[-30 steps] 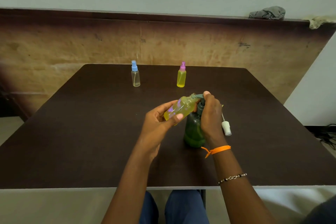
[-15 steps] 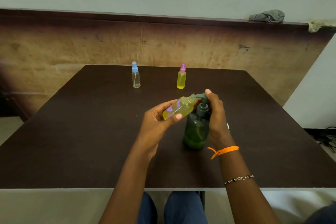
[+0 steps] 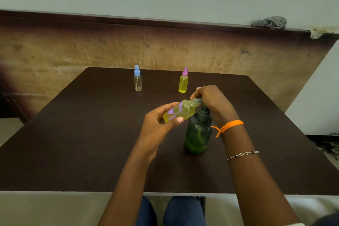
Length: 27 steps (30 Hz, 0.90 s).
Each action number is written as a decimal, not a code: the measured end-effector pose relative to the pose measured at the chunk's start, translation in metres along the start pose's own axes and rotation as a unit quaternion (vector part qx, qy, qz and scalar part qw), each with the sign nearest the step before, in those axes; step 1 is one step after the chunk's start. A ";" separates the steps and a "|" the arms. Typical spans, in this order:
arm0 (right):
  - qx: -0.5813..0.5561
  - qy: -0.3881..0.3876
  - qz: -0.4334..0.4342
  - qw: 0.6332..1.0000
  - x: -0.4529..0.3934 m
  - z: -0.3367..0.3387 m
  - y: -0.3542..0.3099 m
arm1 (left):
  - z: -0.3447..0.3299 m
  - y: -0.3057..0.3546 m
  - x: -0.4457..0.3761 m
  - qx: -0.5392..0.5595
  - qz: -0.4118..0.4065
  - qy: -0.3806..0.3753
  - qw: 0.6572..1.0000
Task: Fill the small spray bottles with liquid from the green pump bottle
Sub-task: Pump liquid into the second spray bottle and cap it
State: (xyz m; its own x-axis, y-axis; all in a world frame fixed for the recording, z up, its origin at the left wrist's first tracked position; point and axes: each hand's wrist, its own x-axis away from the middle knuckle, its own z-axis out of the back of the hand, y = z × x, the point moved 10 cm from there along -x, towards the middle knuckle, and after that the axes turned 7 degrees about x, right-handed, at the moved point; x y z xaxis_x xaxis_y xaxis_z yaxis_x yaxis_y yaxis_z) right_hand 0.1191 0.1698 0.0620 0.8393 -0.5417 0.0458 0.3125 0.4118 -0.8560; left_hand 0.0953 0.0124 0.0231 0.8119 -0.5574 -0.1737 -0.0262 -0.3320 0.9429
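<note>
The green pump bottle (image 3: 198, 134) stands upright on the dark table (image 3: 82, 143) near its middle. My right hand (image 3: 212, 101) rests on top of its pump head, fingers curled over the nozzle. My left hand (image 3: 157, 123) holds a small uncapped bottle (image 3: 178, 111) with yellow liquid, tilted, its mouth against the pump nozzle. At the far side stand two capped spray bottles: a nearly empty clear one with a blue cap (image 3: 137, 79) and a yellow-filled one with a pink cap (image 3: 183, 80).
A brown panelled wall runs behind the table, with a grey rag (image 3: 269, 22) on its ledge. Cables (image 3: 328, 145) lie on the floor at the right. My knees show under the near table edge.
My right hand has shifted to cover the pump head from above, and its wrist now hides the white spray cap that lay to the right of the green bottle. The tilted small bottle stays at the nozzle.
</note>
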 end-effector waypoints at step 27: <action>-0.248 0.062 0.108 0.961 0.013 -0.001 0.008 | 0.000 0.000 -0.001 -0.003 -0.002 -0.001 1.000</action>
State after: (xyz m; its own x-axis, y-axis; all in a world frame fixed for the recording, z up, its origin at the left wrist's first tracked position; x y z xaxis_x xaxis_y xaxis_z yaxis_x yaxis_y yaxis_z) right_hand 0.1324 0.1651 0.0557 0.7923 -0.5777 -0.1965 -0.1400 0.1412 -0.9800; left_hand 0.0948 0.0129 0.0234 0.8106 -0.5578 -0.1781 -0.0192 -0.3293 0.9440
